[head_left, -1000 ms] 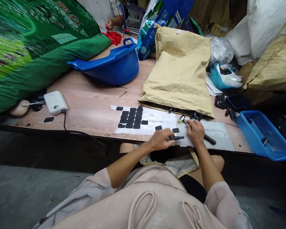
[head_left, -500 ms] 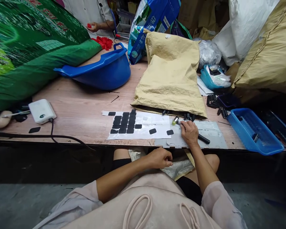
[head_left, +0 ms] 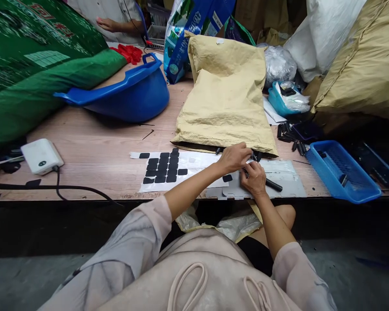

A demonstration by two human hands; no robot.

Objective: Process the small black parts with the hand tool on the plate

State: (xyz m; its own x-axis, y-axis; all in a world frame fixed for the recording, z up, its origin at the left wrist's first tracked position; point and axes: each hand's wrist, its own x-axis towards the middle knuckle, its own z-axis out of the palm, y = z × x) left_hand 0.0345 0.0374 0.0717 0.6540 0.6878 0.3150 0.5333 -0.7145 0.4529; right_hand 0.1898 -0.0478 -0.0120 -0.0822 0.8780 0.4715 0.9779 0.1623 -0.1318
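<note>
My left hand (head_left: 235,156) reaches over the table with curled fingers at the open mouth of the tan paper sack (head_left: 225,99), where small black parts (head_left: 256,155) poke out. What its fingers hold is hidden. My right hand (head_left: 254,178) rests just below it, closed on a black pen-like tool (head_left: 274,185) that lies on a grey sheet (head_left: 285,183). A white sheet (head_left: 184,170) with several black square pads (head_left: 164,169) lies to the left of both hands.
A blue basin (head_left: 129,93) and a green sack (head_left: 42,73) sit at the back left. A white box with a cable (head_left: 41,156) is near the left edge. A blue tray (head_left: 342,170) stands right, by loose black parts (head_left: 293,134). Another person's hand (head_left: 105,23) works beyond.
My left hand held a black piece over the sheet, dropped to my lap, and now has come up to the sack's mouth. My right hand stayed on the tool.
</note>
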